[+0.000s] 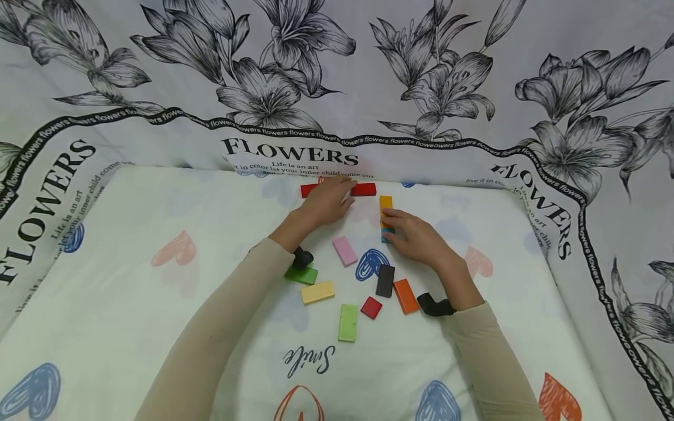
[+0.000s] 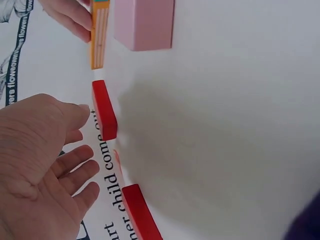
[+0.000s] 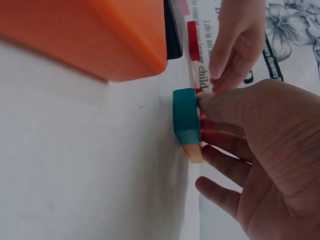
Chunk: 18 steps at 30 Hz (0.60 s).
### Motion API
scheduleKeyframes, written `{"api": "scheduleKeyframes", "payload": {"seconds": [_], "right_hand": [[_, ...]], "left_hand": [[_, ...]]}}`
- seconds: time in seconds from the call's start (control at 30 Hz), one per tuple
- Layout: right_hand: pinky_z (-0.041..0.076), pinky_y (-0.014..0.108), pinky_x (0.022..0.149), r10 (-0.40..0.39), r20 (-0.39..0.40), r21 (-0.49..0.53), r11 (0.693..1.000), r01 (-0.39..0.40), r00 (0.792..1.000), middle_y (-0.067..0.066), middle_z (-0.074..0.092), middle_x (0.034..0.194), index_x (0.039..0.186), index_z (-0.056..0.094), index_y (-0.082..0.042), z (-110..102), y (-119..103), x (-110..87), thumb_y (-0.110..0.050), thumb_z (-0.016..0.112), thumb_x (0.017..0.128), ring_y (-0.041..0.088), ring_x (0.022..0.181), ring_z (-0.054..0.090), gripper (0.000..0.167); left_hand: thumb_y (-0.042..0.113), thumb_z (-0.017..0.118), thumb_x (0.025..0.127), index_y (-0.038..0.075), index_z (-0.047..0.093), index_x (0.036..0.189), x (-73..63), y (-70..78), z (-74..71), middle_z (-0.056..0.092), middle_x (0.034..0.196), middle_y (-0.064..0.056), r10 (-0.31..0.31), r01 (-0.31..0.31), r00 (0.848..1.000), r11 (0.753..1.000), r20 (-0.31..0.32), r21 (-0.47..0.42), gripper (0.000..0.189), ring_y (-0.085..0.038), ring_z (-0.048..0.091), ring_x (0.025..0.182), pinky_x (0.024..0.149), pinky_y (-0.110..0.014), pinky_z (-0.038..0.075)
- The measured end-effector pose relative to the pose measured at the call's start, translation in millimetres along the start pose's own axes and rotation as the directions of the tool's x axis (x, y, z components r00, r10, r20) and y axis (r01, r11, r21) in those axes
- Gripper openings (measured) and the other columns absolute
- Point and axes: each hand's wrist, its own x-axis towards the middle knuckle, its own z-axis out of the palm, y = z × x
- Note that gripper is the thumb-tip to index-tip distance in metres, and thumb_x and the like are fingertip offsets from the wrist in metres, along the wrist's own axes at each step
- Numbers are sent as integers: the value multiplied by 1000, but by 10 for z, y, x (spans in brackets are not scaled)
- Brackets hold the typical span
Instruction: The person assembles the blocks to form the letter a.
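My left hand (image 1: 329, 202) is over the far edge of the sheet with its fingers loosely bent and nothing in them. Its fingertips are right by a red block (image 1: 364, 189); a second red block (image 1: 308, 190) lies partly hidden behind that hand. In the left wrist view, the thumb points at the nearer side of one red block (image 2: 104, 111). My right hand (image 1: 418, 237) holds an orange-yellow block (image 1: 386, 202) and a teal block (image 3: 185, 110) that lie end to end, thumb at the teal one and fingers along the orange-yellow one.
Nearer to me lie a pink block (image 1: 344, 251), a black block (image 1: 385, 281), an orange block (image 1: 405, 296), a small red block (image 1: 371, 307), a light green block (image 1: 347, 323), a yellow block (image 1: 318, 292) and a green block (image 1: 302, 275). Flower-printed cloth (image 1: 368, 111) rises behind.
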Motion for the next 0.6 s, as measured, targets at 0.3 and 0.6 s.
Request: {"api": "scheduleKeyframes", "payload": {"seconds": [0.3,0.6], "right_hand": [[37,54,127,-13,7,25,1000,13,1000,9,47,167,151,58,-8,6,12,-18,-22,66,105,34,157,43,48],[35,54,128,0,19,71,997,-1,1000,10,47,167,155,54,-9,-21,61,-27,-22,65,106,34,158,40,52]], "left_hand": [[25,62,108,10,49,158,171,-33,15,55,156,-11,-10,11,999,1000,44,-29,54,-27,52,144,126,-42,41],[28,62,108,10,54,154,322,0,54,61,147,-12,-7,9,998,999,56,-34,50,-28,57,133,122,-41,45]]}}
